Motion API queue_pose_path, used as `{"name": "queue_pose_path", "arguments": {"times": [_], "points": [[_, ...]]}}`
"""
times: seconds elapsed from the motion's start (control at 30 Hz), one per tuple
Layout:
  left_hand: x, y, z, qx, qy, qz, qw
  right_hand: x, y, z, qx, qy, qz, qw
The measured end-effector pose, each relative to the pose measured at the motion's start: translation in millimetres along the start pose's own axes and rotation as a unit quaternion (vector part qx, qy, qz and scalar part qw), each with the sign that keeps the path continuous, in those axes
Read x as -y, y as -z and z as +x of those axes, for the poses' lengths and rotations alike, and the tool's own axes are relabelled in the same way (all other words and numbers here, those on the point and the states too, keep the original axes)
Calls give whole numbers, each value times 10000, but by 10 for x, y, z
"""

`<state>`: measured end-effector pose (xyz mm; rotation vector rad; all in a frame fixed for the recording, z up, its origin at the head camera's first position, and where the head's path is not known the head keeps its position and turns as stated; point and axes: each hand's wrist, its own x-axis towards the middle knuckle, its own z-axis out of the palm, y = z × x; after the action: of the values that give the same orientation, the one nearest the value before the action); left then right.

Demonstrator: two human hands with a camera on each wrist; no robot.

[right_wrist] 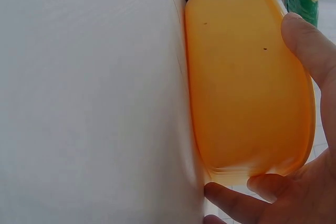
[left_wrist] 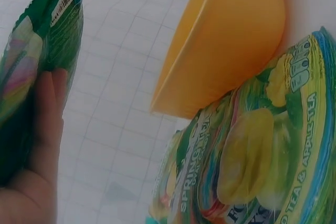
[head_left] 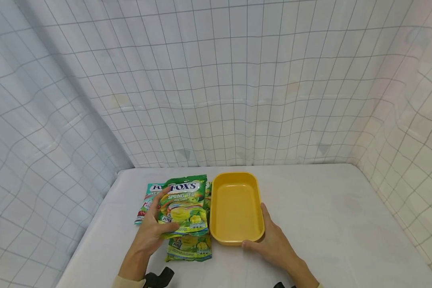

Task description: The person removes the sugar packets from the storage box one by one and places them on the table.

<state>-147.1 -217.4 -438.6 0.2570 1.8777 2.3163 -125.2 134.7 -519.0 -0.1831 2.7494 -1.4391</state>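
Note:
My left hand [head_left: 149, 234] grips a green candy bag [head_left: 187, 200] marked FOX'S Spring Tea, its thumb across the front. In the left wrist view that held bag [left_wrist: 63, 30] hangs clear of another green candy bag [left_wrist: 247, 156], which lies on the table and shows below it in the head view. A rectangular yellow plastic container [head_left: 237, 208] stands right of the bags, with nothing inside. My right hand [head_left: 273, 242] holds its near right corner, thumb at the near rim and fingers along the side. The right wrist view shows the container's outer wall [right_wrist: 247, 87] close up.
A teal mint candy bag [head_left: 142, 210] lies at the left, partly hidden behind my left hand and the held bag. The white tabletop [head_left: 317, 216] extends to the right. Gridded white sheets [head_left: 237, 100] hang at the back and sides.

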Motion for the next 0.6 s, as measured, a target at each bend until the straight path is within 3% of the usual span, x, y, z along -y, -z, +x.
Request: {"name": "queue_pose_path", "arguments": {"times": [0.17, 0.4, 0.6], "points": [[-23, 100, -62, -96, -89, 182, 9997, 1, -2, 5, 11, -45, 67, 10000], [2, 264, -139, 135, -187, -90, 9997, -20, -3, 12, 12, 70, 10, 10000], [4, 409, -226, 75, -158, 142, 9997, -45, -17, 15, -26, 40, -2, 10000]]}}
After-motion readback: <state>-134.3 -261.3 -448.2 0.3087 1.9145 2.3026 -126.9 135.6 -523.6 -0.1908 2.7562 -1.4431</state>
